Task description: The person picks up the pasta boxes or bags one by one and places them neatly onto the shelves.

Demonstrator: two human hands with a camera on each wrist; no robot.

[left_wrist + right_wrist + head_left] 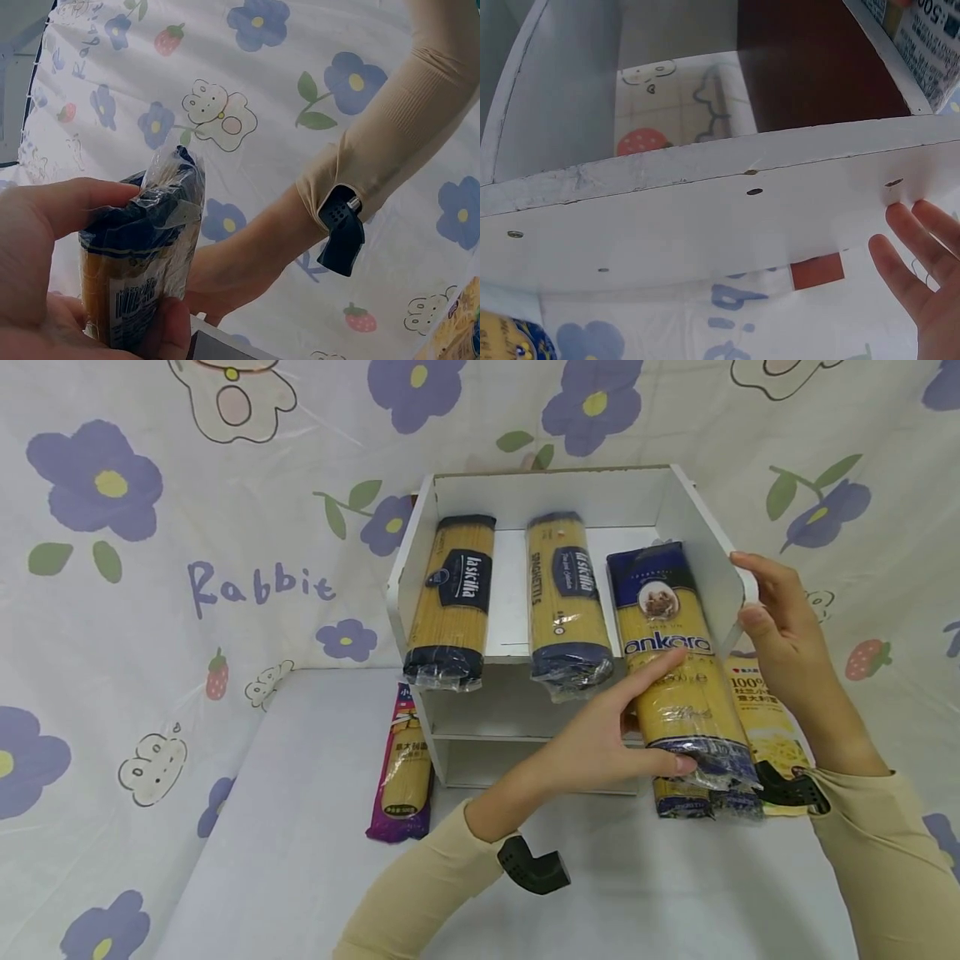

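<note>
My left hand [592, 735] holds the lower end of a yellow and blue ankara spaghetti packet [663, 610], its index finger along the front. The packet's upper part lies in the top compartment of a white shelf [498, 618], at the right side. In the left wrist view, thumb and fingers are round the clear-wrapped end of the packet [135, 262]. My right hand [787, 643] grips the front edge of the shelf's right side panel [708, 535]. In the right wrist view, its fingertips [895, 211] touch that panel's outer face.
Two la sicilia spaghetti packets [453, 610] [566, 593] lie at the left and middle of the top compartment. A purple pasta packet [405, 768] leans by the shelf's left side. Yellow packets [772, 735] stand at its right. Below are lower compartments [487, 718].
</note>
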